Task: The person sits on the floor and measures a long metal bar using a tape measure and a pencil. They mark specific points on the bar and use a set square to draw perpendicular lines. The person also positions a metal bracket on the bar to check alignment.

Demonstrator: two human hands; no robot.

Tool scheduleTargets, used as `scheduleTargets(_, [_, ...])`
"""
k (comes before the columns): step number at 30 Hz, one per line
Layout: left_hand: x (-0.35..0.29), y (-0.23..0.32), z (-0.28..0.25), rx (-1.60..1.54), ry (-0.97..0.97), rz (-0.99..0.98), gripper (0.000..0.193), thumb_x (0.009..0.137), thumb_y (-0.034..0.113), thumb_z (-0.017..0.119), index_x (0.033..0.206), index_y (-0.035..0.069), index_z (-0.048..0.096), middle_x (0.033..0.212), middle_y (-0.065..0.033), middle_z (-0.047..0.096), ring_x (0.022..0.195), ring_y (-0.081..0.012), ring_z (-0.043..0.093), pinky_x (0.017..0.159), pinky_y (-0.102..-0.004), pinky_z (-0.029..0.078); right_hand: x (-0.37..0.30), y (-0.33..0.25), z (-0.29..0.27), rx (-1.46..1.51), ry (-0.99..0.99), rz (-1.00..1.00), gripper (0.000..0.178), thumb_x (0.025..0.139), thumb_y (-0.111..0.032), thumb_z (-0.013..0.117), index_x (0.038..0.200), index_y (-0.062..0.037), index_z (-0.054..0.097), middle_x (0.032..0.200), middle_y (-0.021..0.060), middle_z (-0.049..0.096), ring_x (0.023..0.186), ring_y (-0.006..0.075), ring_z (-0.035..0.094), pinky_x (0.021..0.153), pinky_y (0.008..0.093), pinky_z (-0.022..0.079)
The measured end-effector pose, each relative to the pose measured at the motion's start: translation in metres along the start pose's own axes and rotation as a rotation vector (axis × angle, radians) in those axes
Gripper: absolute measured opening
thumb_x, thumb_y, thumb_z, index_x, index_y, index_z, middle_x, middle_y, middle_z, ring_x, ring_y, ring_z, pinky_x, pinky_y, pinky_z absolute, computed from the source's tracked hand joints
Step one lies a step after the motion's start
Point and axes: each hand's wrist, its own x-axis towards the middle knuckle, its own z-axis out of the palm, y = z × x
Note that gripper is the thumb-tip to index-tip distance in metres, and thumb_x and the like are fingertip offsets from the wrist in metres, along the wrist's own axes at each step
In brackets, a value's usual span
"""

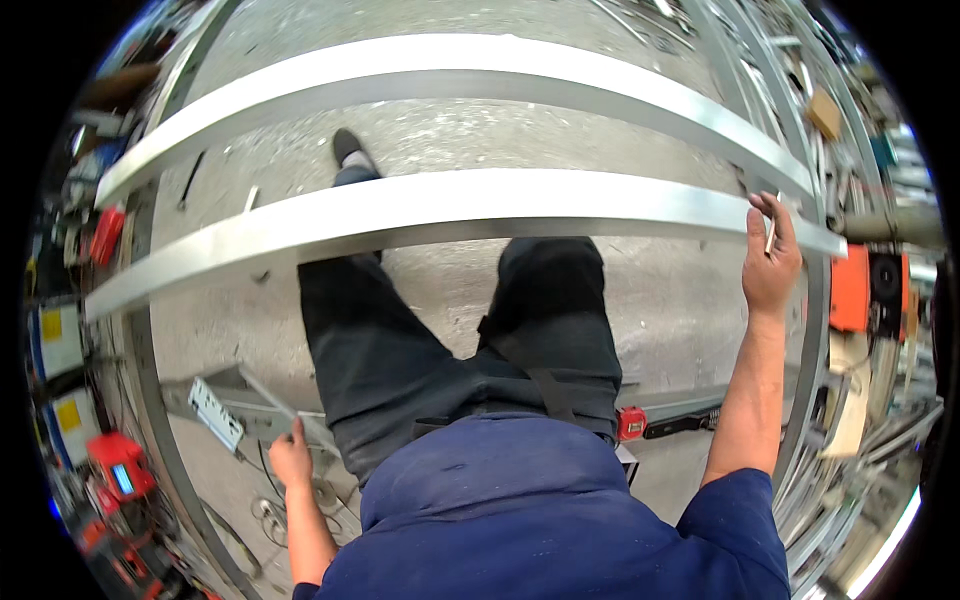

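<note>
Two long silver metal bars lie crosswise in front of me, a far bar (450,85) and a near bar (440,215). My right hand (772,265) is at the near bar's right end, its fingers closed on a thin, light pencil-like stick (770,237). Low on the left, away from both bars, is my left hand (292,460), its fingers curled. A narrow grey strip (265,390) runs up to its thumb; whether the hand grips it I cannot tell. Close by hangs a silver plate with holes (215,412).
Metal side rails of a frame, a left rail (165,420) and a right rail (815,350), stand either side of me. A red tape measure (631,423) sits by my right hip. Red tools (122,470) crowd the left; an orange-black case (850,290) and metal lengths fill the right.
</note>
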Motion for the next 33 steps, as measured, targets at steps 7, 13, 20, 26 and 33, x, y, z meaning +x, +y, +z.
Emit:
scheduleTargets(7, [0.061, 0.036, -0.062, -0.179, 0.117, 0.131, 0.064, 0.101, 0.050, 0.067, 0.073, -0.008, 0.061, 0.067, -0.0287, 0.059, 0.059, -0.0410, 0.052, 0.061, -0.0524, 0.041, -0.049, 0.041, -0.032, 0.104, 0.168, 0.123, 0.027, 0.109, -0.011, 0.062, 0.133, -0.0004, 0.066, 0.127, 0.0113, 0.073, 0.122, 0.0205, 0.066, 0.111, 0.0365, 0.049])
scheduleTargets(13, [0.054, 0.074, -0.091, -0.160, 0.186, 0.096, 0.071, 0.098, 0.062, 0.066, 0.071, -0.004, 0.062, 0.069, -0.0247, 0.063, 0.065, -0.0458, 0.058, 0.063, -0.0514, 0.046, -0.044, 0.034, -0.004, 0.100, -0.013, -0.007, 0.031, 0.110, -0.013, 0.061, 0.137, 0.0010, 0.064, 0.131, 0.0133, 0.073, 0.126, 0.0220, 0.066, 0.111, 0.0366, 0.049])
scheduleTargets(20, [0.035, 0.039, -0.086, -0.256, 0.194, -0.056, 0.067, 0.097, 0.058, 0.071, 0.070, -0.002, 0.063, 0.062, -0.0191, 0.059, 0.057, -0.0319, 0.052, 0.060, -0.0465, 0.045, 0.027, 0.012, 0.032, -0.050, -0.144, -0.253, 0.034, 0.110, -0.014, 0.061, 0.140, 0.0017, 0.063, 0.134, 0.0127, 0.072, 0.125, 0.0205, 0.067, 0.111, 0.0348, 0.050])
scheduleTargets(26, [0.076, 0.091, -0.144, -0.366, 0.376, 0.207, 0.042, 0.102, 0.029, 0.074, 0.075, 0.003, 0.058, 0.066, 0.0014, 0.049, 0.067, -0.0106, 0.043, 0.060, -0.0313, 0.038, 0.059, 0.079, 0.037, 0.060, -0.314, -0.155, 0.038, 0.111, -0.021, 0.059, 0.144, -0.0011, 0.062, 0.134, 0.0112, 0.071, 0.125, 0.0202, 0.066, 0.110, 0.0345, 0.051])
scheduleTargets(33, [0.128, 0.225, -0.222, -0.172, 0.466, 1.038, 0.084, 0.076, 0.032, 0.094, 0.146, 0.003, 0.057, 0.144, -0.0127, 0.058, 0.137, -0.0305, 0.053, 0.118, -0.0440, 0.040, 0.061, 0.086, 0.054, 0.057, -0.434, -0.040, 0.036, 0.108, -0.036, 0.065, 0.128, -0.0065, 0.073, 0.119, 0.0057, 0.079, 0.112, 0.0168, 0.072, 0.098, 0.0291, 0.055])
